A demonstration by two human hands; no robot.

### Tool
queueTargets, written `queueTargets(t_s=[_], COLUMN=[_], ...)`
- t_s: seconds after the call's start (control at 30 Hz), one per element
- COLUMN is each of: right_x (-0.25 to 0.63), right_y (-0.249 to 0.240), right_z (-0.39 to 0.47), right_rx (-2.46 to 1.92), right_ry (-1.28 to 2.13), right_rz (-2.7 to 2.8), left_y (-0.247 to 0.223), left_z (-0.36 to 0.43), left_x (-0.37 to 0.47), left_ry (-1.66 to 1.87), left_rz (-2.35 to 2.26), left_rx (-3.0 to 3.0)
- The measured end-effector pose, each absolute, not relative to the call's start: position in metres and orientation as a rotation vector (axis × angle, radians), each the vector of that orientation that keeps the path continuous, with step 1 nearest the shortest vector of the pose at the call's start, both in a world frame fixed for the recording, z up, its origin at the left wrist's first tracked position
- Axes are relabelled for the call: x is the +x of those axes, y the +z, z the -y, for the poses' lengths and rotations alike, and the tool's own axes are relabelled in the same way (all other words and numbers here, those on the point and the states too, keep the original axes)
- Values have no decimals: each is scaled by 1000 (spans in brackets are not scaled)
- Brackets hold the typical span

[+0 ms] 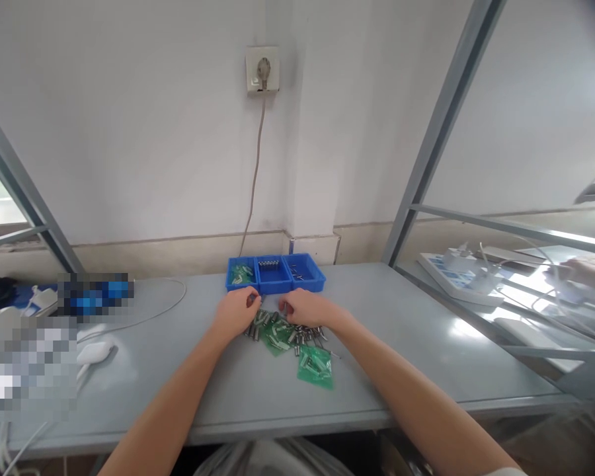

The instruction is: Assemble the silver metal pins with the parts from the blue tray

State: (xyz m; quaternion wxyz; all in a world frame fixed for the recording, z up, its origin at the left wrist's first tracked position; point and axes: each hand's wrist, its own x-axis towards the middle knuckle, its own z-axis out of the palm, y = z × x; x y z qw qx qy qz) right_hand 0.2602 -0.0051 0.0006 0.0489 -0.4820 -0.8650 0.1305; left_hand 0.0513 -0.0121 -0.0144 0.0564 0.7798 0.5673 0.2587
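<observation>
My left hand (235,312) is closed with its fingertips pinched, just in front of the blue bins; whatever it holds is too small to make out. My right hand (307,308) curls over the pile of small metal parts (297,336), thumb and fingers together, their contents hidden. Between and below the hands lie a green plastic bag of metal pieces (277,337) and, closer to me, a second green bag (315,367). Three joined blue bins (274,288) stand behind: the left one has a green bag, the middle a row of metal cylinders, the right a few thin metal parts.
A white adapter (94,353) and cable lie on the grey table (258,400) at left. Grey metal frame posts (439,132) rise at either side. Beyond the right post are a power strip (451,277) and another person's blurred hand (592,274). A plugged wall socket (262,69) hangs above.
</observation>
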Motion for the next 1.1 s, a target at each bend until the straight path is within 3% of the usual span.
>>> queueTargets(t_s=[0.4, 1.1], right_x=[263, 261], right_y=[3, 3], right_z=[1, 1], right_rx=[-1358, -1689], right_ry=[343, 264], right_rz=[2502, 2600], left_y=[-15, -15], left_z=[15, 13], left_x=[51, 50], left_ry=[817, 792], left_rz=[-1683, -1646], left_rx=[2392, 2434])
